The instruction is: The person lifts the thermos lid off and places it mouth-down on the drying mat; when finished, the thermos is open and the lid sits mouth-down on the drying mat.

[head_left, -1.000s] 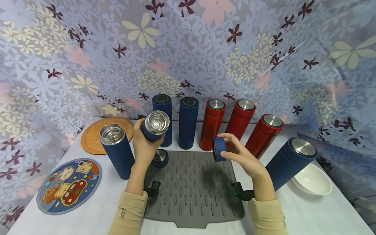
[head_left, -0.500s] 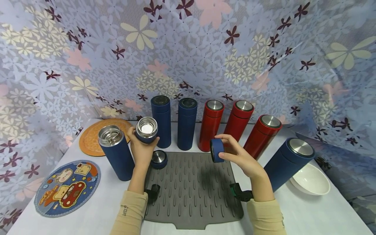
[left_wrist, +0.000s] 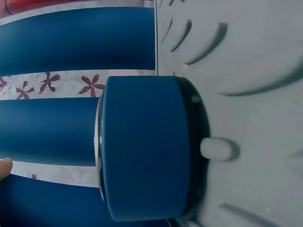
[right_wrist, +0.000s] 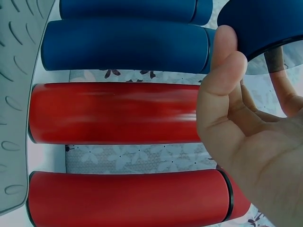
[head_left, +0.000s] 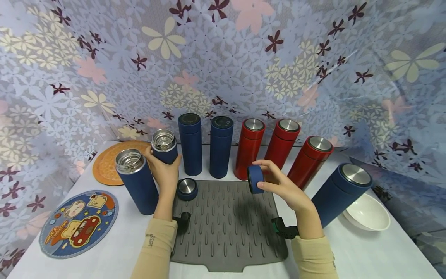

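Note:
My left hand (head_left: 163, 172) grips a slim blue thermos flask (head_left: 165, 155) whose bare steel neck points up, its lower part hidden behind the hand. Between the thumb and fingers of my right hand (head_left: 287, 185) is a blue lid (head_left: 256, 179), held on its side above the grey mat (head_left: 226, 228). The right wrist view shows the pinching fingers (right_wrist: 226, 75) against the same lid (right_wrist: 262, 23). Another blue lid (head_left: 187, 188) with a steel top rests on the mat's back left corner. A wide blue thermos (head_left: 138, 188) stands lidless left of my left hand.
Two slim blue flasks (head_left: 190, 149) (head_left: 221, 153) and three red ones (head_left: 248, 155) stand along the back. At the right are a wide blue thermos (head_left: 336, 197) and a white bowl (head_left: 369, 213). An orange round mat (head_left: 108, 168) and a cartoon mat (head_left: 80, 224) lie left.
My left hand has carried the slim flask to the left, and its mouth, earlier tipped toward me, now points more upward. The right hand with its lid has hardly moved.

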Available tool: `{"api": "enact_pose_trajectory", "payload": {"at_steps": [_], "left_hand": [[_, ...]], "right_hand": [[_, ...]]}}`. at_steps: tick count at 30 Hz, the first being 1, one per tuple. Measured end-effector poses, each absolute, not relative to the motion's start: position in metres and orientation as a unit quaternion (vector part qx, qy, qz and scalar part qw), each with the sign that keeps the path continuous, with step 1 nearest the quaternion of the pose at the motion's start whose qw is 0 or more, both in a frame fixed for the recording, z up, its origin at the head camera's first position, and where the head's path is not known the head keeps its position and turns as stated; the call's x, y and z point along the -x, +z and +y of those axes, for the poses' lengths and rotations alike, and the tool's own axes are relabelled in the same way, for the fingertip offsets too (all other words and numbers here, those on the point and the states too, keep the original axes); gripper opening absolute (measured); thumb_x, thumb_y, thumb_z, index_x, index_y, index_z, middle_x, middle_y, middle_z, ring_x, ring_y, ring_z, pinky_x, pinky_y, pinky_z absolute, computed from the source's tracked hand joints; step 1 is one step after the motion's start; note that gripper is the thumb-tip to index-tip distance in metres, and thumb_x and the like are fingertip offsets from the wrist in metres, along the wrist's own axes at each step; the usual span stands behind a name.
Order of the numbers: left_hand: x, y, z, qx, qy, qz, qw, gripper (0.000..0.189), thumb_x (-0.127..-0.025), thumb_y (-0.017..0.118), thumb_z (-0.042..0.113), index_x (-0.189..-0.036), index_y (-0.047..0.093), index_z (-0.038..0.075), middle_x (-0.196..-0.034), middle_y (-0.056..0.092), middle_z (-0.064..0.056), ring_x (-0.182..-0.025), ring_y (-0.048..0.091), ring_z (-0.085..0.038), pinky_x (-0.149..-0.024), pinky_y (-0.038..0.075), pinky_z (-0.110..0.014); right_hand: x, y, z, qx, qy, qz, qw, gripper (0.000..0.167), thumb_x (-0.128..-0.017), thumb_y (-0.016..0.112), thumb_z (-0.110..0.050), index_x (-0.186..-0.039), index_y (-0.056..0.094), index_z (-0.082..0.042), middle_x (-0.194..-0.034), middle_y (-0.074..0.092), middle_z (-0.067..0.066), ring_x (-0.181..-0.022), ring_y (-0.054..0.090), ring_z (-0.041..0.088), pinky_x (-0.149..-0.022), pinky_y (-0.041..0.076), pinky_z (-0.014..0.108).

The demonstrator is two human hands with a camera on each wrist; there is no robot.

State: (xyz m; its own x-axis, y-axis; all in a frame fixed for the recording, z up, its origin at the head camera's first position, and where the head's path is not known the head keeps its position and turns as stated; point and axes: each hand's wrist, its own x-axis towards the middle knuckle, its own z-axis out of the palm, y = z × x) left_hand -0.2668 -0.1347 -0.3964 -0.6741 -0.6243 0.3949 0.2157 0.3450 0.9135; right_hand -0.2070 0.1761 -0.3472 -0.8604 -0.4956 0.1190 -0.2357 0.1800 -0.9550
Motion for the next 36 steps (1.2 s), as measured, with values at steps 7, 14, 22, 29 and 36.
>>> {"api": "enact_pose_trajectory", "payload": {"at_steps": [7,14,22,29,36], "left_hand": [[0.276,-0.397,-0.137,-0.146,-0.542,-0.727,0.396,0.083,-0.072,0.079,0.012,-0.135,0.026,0.007,-0.134,0.037,-0.019,-0.124,0.039,-0.033,-0.102,0.031,-0.046],[0.28,-0.395,-0.14,-0.165,-0.537,-0.733,0.383,0.085,-0.073,0.078,0.013,-0.139,0.024,0.007,-0.138,0.035,-0.018,-0.127,0.037,-0.033,-0.104,0.029,-0.045],[0.284,-0.397,-0.142,-0.175,-0.535,-0.739,0.37,0.086,-0.074,0.077,0.016,-0.14,0.024,0.006,-0.141,0.033,-0.018,-0.13,0.034,-0.032,-0.106,0.027,-0.043],[0.284,-0.399,-0.143,-0.179,-0.532,-0.745,0.361,0.086,-0.075,0.077,0.017,-0.141,0.023,0.007,-0.141,0.033,-0.018,-0.13,0.034,-0.032,-0.106,0.027,-0.044],[0.284,-0.398,-0.143,-0.178,-0.527,-0.747,0.364,0.087,-0.075,0.077,0.017,-0.141,0.022,0.006,-0.141,0.033,-0.019,-0.13,0.033,-0.033,-0.106,0.027,-0.044]], "right_hand": [[0.206,-0.347,0.175,0.238,-0.589,0.764,0.109,0.051,-0.09,0.055,-0.015,-0.136,0.033,-0.013,-0.13,0.039,0.018,-0.112,0.044,0.034,-0.085,0.042,0.044],[0.206,-0.347,0.175,0.242,-0.586,0.766,0.108,0.052,-0.09,0.055,-0.014,-0.137,0.033,-0.013,-0.129,0.039,0.019,-0.111,0.045,0.033,-0.085,0.043,0.044],[0.209,-0.35,0.169,0.239,-0.578,0.772,0.11,0.053,-0.089,0.058,-0.015,-0.137,0.035,-0.016,-0.129,0.039,0.018,-0.102,0.049,0.032,-0.083,0.044,0.042],[0.214,-0.356,0.143,0.23,-0.551,0.795,0.104,0.054,-0.085,0.065,-0.017,-0.134,0.041,-0.017,-0.123,0.039,0.016,-0.098,0.047,0.03,-0.081,0.045,0.038],[0.224,-0.366,0.103,0.224,-0.452,0.862,0.047,0.058,-0.08,0.071,-0.021,-0.133,0.047,-0.022,-0.104,0.041,0.012,-0.086,0.038,0.024,-0.064,0.038,0.03]]}}
